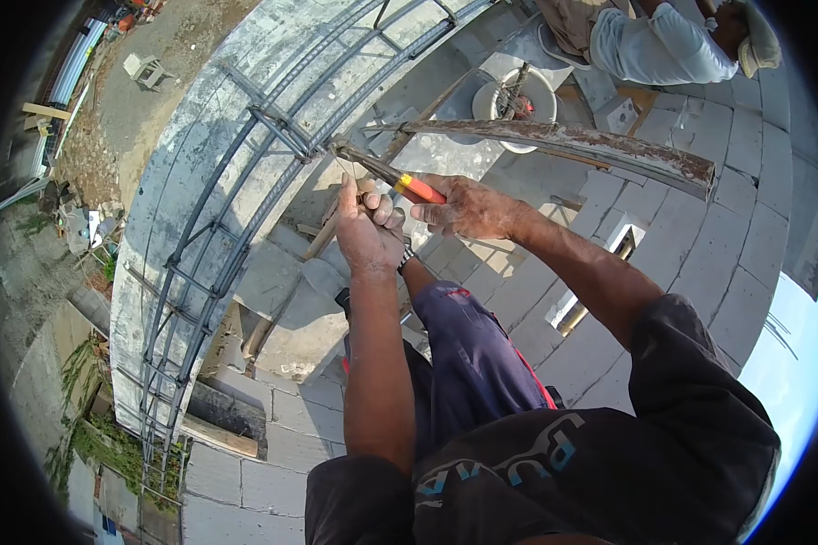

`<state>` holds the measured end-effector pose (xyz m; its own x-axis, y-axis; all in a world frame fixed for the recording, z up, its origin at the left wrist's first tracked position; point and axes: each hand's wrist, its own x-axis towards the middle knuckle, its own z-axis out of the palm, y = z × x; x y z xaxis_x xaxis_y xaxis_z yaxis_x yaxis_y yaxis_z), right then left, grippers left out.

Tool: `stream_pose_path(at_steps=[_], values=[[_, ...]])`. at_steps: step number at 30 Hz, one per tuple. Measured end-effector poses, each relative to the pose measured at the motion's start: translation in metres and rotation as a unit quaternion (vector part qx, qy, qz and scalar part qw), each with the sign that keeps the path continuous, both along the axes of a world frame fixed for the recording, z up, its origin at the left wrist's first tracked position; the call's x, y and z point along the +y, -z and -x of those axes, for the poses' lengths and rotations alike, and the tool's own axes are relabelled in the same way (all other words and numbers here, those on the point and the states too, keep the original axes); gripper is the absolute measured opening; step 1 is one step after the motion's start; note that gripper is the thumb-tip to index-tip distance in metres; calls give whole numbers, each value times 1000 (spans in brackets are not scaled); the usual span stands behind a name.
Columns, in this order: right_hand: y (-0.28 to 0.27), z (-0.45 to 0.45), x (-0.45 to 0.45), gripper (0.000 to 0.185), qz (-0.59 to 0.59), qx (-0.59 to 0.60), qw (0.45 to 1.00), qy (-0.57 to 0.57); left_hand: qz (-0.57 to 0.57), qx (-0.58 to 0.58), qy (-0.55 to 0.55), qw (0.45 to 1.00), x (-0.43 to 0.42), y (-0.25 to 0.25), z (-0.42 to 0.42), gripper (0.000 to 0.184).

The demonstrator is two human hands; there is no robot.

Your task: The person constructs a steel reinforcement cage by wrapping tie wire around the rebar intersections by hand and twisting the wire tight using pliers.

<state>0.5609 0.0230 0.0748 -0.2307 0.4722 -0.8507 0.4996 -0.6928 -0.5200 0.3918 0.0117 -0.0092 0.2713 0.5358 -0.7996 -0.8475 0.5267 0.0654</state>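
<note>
My right hand point(473, 207) is wrapped round the red and yellow handles of a pair of pincers point(373, 163). The metal jaws reach up and left to the inner edge of a curved rebar cage point(286, 136), where a stirrup crosses the long bars. Just below the jaws is my left hand point(370, 227), its fingers curled and the thumb pointing up. Whatever those fingers pinch is too small to make out; a fine wire-like line shows near the thumb tip. The cage lies along a curved concrete ledge point(168, 173).
A weathered plank point(563, 136) juts out right of the pincers. Behind it stands a white bucket point(541, 95). Another person point(659, 45) in a light shirt is at the top right. Grey block walls point(682, 218) surround me, and the ground lies well below the ledge at left.
</note>
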Motion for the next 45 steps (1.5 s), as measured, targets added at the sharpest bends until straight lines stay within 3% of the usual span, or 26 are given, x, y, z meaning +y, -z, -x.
stream_pose_path(at_steps=[6,12,18,19,21,24,28,29,35,45], values=[[-1,7,-1,49,-92,-50,993,-44,1,35,24,999,0,6,-2,34],[3,13,3,50,-102,-143,978,-115,-6,35,30,999,0,10,0,34],[22,10,1,59,-64,-116,984,-120,-19,1,15,1000,1,4,-1,34],[26,5,1,59,9,-33,998,-50,-24,-3,18,1000,3,4,2,34],[31,-10,0,58,150,132,976,92,-26,5,39,999,5,1,6,34],[26,-14,6,56,181,135,965,133,-17,47,81,996,10,-6,18,34],[9,-7,23,52,20,2,997,-71,-11,36,93,995,9,-4,25,33],[1,-9,26,45,51,-29,996,-72,-15,18,91,996,9,-1,25,33],[17,-3,6,42,-130,-90,979,-130,-6,-83,81,993,11,8,22,35],[20,16,-1,44,-120,-140,979,-90,2,-145,100,984,20,5,20,37]])
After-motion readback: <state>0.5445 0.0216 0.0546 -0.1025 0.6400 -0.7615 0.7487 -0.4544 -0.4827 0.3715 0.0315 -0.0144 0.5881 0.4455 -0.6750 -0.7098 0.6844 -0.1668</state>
